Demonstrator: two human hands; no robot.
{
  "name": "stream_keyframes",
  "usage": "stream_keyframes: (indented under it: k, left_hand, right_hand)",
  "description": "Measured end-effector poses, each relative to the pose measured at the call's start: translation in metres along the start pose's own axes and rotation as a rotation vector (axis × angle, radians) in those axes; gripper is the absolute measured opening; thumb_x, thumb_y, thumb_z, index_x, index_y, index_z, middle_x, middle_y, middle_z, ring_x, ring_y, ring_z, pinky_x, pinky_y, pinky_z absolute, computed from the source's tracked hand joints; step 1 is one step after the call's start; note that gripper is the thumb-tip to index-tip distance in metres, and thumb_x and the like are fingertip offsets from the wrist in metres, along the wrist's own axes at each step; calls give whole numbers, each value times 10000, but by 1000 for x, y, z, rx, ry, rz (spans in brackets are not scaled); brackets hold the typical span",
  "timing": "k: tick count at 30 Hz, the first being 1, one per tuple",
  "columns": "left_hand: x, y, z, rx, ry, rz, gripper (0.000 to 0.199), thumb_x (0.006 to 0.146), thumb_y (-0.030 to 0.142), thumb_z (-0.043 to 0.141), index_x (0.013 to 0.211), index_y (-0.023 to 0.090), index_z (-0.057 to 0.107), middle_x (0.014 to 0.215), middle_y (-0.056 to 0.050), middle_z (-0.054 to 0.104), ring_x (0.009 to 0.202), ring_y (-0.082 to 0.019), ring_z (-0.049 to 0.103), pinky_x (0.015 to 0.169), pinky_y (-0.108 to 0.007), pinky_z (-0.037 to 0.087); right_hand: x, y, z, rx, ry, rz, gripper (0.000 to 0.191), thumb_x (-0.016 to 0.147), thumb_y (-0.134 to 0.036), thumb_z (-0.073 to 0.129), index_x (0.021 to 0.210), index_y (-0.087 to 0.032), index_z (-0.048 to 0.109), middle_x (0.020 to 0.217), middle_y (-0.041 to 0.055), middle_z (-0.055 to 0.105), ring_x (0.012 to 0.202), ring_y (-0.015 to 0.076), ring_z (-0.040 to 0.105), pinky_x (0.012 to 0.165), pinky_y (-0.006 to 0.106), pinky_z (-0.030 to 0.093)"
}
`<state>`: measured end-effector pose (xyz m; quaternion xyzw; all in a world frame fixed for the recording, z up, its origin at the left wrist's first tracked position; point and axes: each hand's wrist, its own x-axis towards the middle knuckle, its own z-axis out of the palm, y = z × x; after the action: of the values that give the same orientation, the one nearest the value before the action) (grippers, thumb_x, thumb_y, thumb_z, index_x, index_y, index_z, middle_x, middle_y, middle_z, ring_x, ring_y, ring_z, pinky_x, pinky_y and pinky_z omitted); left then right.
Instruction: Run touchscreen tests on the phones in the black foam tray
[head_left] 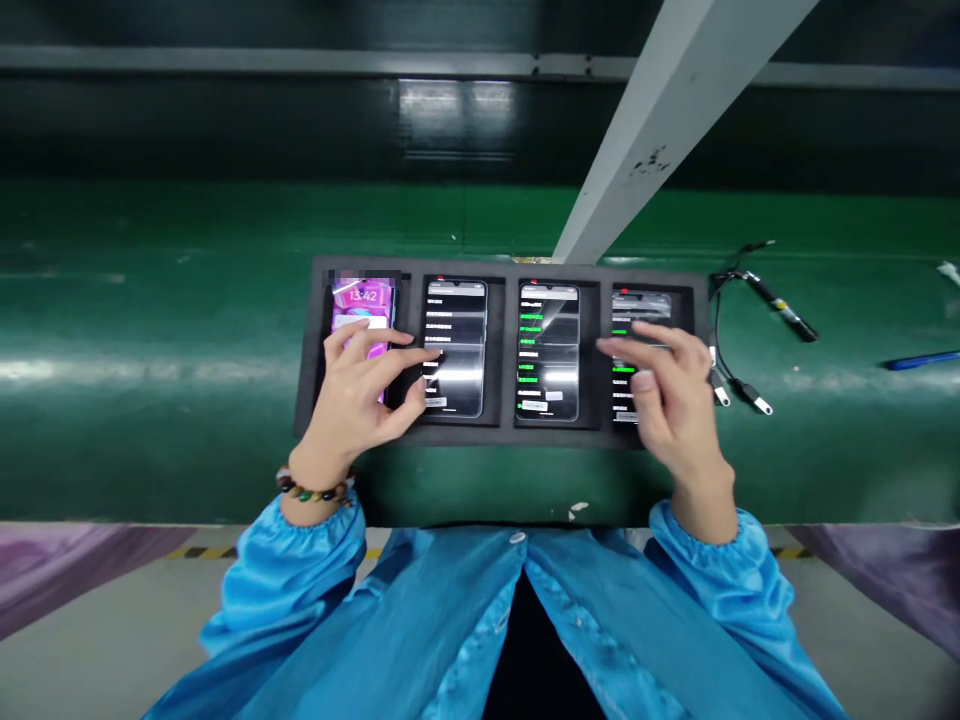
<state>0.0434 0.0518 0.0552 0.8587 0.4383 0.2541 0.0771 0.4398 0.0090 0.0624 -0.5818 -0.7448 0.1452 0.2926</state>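
Green worktop [150,400] bears four phones [547,350] near a grey post [660,120] (left fingers [397,367] spread, right fingers [634,352] parted).

I have a glossy green bench top [150,390] in front of me, running out of view to left and right. A long dark foam tray [509,350] lies flat on it, around the middle. Just beyond the tray, a grey post [660,130] slants down to the surface. Close by the tray's right end lie thin black cables [718,330] with pale-tipped plugs [752,397], and a black pen-shaped tool [784,308]. Farther right I see a blue pen [926,360]. Near my edge is a pale patch [577,510], scrap or chipped coating, I can't tell.
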Motion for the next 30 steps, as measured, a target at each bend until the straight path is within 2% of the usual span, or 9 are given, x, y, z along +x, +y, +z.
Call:
stream_keyframes:
  k: [2,4,9,14,19,27,30]
  left_hand:
    - [0,0,0,1,4,-3,302,977,283,706,1265,244,789,1194,-88,782,1181,-306,750,1230,-558,417]
    - [0,0,0,0,2,-8,298,979,284,705,1262,242,787,1183,-89,784,1178,-307,750,1223,-564,419]
    - [2,2,-1,-15,-34,-32,361,990,309,673,1339,254,748,1227,-80,809,1226,-330,735,1210,-576,408]
    - [3,3,-1,-22,-47,-39,383,986,314,669,1358,254,740,1229,-79,813,1240,-339,726,1200,-585,405]
    - [3,3,-1,-18,-35,-23,380,976,303,679,1345,253,753,1214,-80,820,1212,-332,737,1200,-592,412]
    - [1,1,-1,-17,-35,-36,344,944,294,688,1278,288,770,1198,-48,833,1196,-315,753,1218,-596,431]
    - [1,2,-2,-23,-9,-23,373,939,274,701,1306,306,764,1189,-35,832,1183,-306,761,1238,-590,430]
  right_hand:
    - [4,-11,9,20,-106,-77,369,1170,-384,446,1424,-344,709,1400,37,795,1482,302,623,1303,590,357]
    - [8,-17,16,4,-154,-85,371,1173,-375,448,1454,-325,685,1435,47,783,1504,298,603,1300,579,342]
    - [14,-18,19,-46,-123,-53,440,1175,-382,450,1593,-308,564,1612,59,680,1595,329,493,1283,598,316]
    - [13,-21,21,13,-162,-110,351,1180,-345,454,1447,-306,678,1420,35,795,1524,287,578,1296,568,304]
    - [12,-23,21,26,-167,-108,333,1172,-358,478,1411,-306,704,1370,28,818,1461,287,623,1278,573,322]
    - [10,-21,18,86,-169,-181,294,1159,-319,512,1314,-314,763,1244,-12,861,1358,261,693,1261,554,337]
    - [5,-16,10,84,-59,-138,320,1162,-337,495,1322,-316,772,1275,2,852,1344,265,711,1251,556,374]
